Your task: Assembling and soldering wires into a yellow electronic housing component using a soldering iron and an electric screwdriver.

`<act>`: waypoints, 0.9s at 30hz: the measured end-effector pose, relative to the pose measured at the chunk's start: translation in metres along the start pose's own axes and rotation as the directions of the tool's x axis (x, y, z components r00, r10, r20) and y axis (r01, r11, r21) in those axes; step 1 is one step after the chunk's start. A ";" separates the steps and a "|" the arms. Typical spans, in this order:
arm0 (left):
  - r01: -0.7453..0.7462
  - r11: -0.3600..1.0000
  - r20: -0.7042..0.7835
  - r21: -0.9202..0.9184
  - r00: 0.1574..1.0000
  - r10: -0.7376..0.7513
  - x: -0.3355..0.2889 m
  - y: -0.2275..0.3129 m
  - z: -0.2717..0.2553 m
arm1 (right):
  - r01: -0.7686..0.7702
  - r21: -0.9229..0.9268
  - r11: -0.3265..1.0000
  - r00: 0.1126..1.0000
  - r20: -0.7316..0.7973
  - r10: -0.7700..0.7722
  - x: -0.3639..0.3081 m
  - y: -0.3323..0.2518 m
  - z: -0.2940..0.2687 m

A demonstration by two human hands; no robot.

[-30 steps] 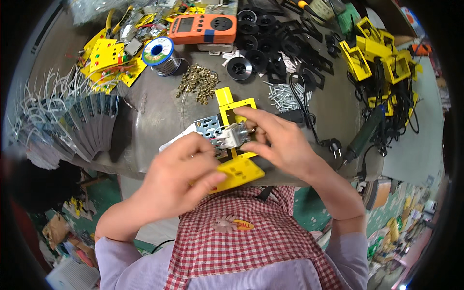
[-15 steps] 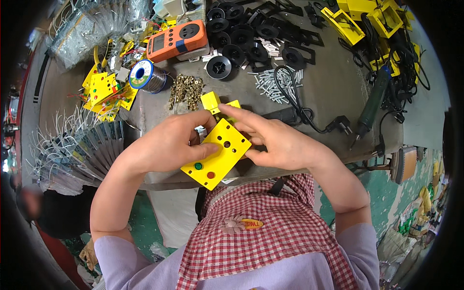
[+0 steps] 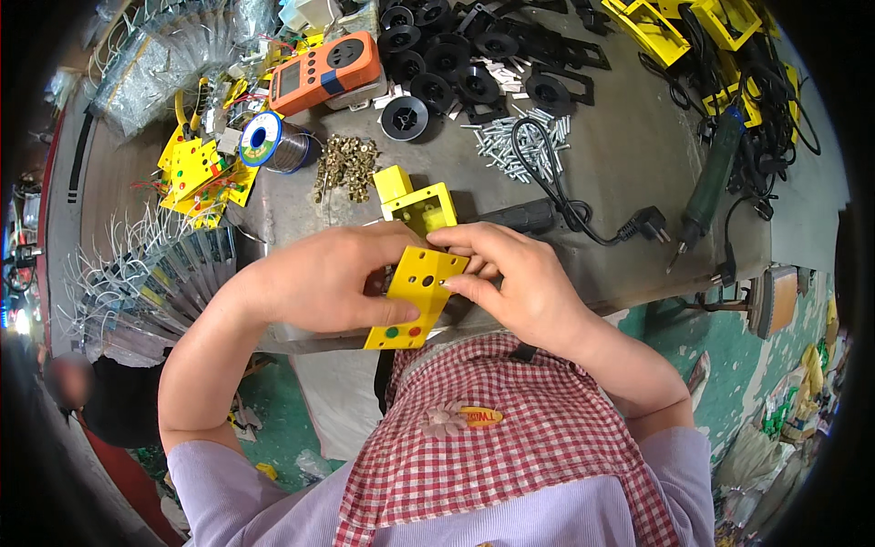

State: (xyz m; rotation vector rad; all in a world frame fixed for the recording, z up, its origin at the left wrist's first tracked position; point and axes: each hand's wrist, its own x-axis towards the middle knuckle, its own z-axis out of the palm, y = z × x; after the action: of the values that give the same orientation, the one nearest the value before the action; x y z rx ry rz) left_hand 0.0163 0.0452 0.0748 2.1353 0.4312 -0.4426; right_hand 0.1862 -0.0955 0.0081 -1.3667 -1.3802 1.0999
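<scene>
A yellow panel [image 3: 412,296] with several holes and a green and a red round piece is tilted up between my hands, above the table's front edge. My left hand [image 3: 342,278] grips its left side, thumb across the face and fingers behind. At the upper right edge, my right hand [image 3: 515,278] pinches the panel, thumb near a small hole and index finger reaching over the top. What lies behind the panel is hidden. Just beyond my fingertips sits a yellow open housing [image 3: 428,202] with a block-like part on its left.
Brass-coloured small parts [image 3: 344,169] and silver screws [image 3: 519,146] lie in heaps. A solder spool [image 3: 273,144], an orange meter [image 3: 324,73] and black round pieces [image 3: 405,118] stand behind. A plug with cord [image 3: 643,223] and an electric screwdriver [image 3: 715,178] lie right; clear bags [image 3: 169,283] left.
The panel has turned more upright and tilted away. My right thumb has moved onto its face near a hole, and my right index finger has drawn back from the housing, which now shows more.
</scene>
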 end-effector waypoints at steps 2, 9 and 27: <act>0.009 0.996 0.029 -0.085 1.000 -0.006 0.001 -0.004 0.002 | -0.113 0.000 0.994 0.993 -0.017 0.113 -0.001 -0.003 -0.001; 0.007 0.995 -0.133 -0.102 0.991 -0.020 -0.007 -0.023 0.021 | -0.225 0.353 0.908 0.972 0.010 0.237 -0.004 0.009 0.004; -0.014 0.965 -0.157 -0.263 0.987 -0.028 -0.015 -0.017 0.025 | -0.349 -0.102 0.932 0.927 0.110 0.359 0.017 -0.006 0.007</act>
State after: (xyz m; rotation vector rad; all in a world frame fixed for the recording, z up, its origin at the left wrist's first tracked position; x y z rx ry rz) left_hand -0.0086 0.0321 0.0560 1.9166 0.5563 -0.2048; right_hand 0.1775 -0.0787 0.0123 -1.6758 -1.3089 1.4006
